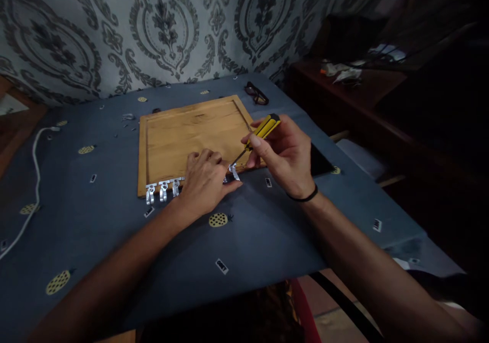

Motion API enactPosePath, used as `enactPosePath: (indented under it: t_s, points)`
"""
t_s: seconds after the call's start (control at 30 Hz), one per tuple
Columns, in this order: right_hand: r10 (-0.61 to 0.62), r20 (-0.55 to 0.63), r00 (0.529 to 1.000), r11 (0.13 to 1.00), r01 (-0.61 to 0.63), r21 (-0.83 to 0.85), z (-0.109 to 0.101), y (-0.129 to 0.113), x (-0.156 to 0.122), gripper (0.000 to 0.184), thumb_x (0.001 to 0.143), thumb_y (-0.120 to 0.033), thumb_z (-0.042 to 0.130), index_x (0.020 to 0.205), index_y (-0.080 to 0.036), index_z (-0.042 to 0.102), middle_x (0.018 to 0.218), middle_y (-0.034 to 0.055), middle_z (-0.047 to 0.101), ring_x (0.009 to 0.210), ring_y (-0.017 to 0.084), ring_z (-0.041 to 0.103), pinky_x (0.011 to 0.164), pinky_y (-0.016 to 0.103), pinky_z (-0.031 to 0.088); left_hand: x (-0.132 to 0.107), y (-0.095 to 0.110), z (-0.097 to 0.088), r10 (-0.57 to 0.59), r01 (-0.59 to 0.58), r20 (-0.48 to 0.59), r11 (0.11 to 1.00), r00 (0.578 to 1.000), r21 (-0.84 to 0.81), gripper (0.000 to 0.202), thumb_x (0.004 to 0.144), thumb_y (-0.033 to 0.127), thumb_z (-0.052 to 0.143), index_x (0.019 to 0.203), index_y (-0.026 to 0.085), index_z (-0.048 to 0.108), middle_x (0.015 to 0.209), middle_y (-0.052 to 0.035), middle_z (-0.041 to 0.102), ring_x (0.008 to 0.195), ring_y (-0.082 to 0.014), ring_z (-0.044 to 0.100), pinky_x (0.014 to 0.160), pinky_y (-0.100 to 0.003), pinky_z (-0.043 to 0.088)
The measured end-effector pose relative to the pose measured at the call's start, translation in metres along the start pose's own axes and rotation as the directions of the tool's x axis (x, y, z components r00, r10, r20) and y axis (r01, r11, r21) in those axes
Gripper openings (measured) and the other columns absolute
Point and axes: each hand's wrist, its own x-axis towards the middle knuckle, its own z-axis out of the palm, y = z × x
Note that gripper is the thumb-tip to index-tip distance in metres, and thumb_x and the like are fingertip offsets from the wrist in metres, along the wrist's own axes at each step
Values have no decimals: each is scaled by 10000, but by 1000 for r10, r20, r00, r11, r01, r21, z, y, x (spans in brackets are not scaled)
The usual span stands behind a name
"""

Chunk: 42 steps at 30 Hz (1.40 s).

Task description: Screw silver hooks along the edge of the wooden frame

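A wooden board (pixel 191 134) with a raised frame lies on a blue patterned cloth (pixel 114 241). Several silver metal hooks (pixel 162 190) line its near edge. My left hand (pixel 206 180) rests closed on that edge, its fingers pressed on a hook I can barely see. My right hand (pixel 286 154) grips a yellow-and-black screwdriver (pixel 260 132), whose tip points down at another metal hook (pixel 234 171) beside my left fingertips.
Black glasses (pixel 255 93) lie beyond the board's far right corner. Small screws or metal bits (pixel 128 119) sit near its far left corner. A white cable (pixel 34 180) runs down the left. A dark wooden cabinet (pixel 362 93) with clutter stands at right.
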Motion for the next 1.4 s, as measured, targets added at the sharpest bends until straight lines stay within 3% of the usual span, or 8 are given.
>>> enactPosePath:
  t_s: [0.13,0.27,0.43,0.63,0.8,0.9,1.1,1.4]
  points:
    - [-6,73,997,1000,7,-16,-3,-4,1,402,873,-579,760,1098,-250,703,952,21,763,516,105,656,514,281,577,0,0,0,-1,1,7,1000,1000,-2,397,936,510,714,1090,147,762,1159,-134,729,1180,-356,593,959,-522,432]
    - [-1,50,999,999,3,-32,-5,-2,3,365,826,-573,808,956,-245,715,805,-8,732,498,115,647,489,282,581,-1,1,-1,-2,2,10,1000,1000,-3,382,932,512,720,1085,164,762,1144,-128,733,1173,-355,588,947,-509,427]
    - [23,2,1000,1000,-23,5,-4,1,4,412,747,-545,882,796,-253,596,739,-39,693,473,112,632,423,252,539,-1,0,-1,6,-6,2,1000,1000,-11,374,933,506,719,1083,166,757,1141,-122,729,1164,-348,581,947,-503,414]
    - [0,23,1000,1000,0,-9,-4,0,4,370,806,-556,832,918,-253,652,818,-15,716,499,113,648,476,279,575,-1,0,0,0,0,-8,1000,1000,-8,344,924,488,736,1062,174,760,1113,-121,730,1149,-346,577,930,-490,416]
    - [46,119,992,999,-47,5,-1,0,1,370,834,-579,795,965,-241,718,659,-38,677,543,138,680,520,280,590,0,0,1,6,-6,-12,1000,1000,7,372,925,499,731,1085,164,755,1115,-131,733,1137,-347,582,919,-485,423]
    - [28,65,997,999,-30,29,2,2,0,344,812,-557,824,920,-249,717,639,-47,661,503,125,660,483,262,574,0,0,0,4,-4,-6,1000,1000,6,377,925,498,733,1085,158,756,1117,-135,733,1135,-348,588,919,-488,423]
    - [-56,-114,992,996,47,-80,-1,4,0,357,855,-592,771,888,-253,665,828,-15,697,470,79,608,436,230,504,-1,0,0,2,-2,-6,1000,1000,-5,335,927,496,730,1015,173,758,1109,-116,736,1148,-341,580,924,-484,411]
    - [-59,-76,995,995,53,-84,-2,7,1,343,879,-575,752,892,-248,648,841,-17,689,492,78,620,453,233,514,0,1,-1,1,-1,10,1000,1000,2,379,931,511,722,1061,157,764,1122,-124,735,1172,-354,594,939,-504,436]
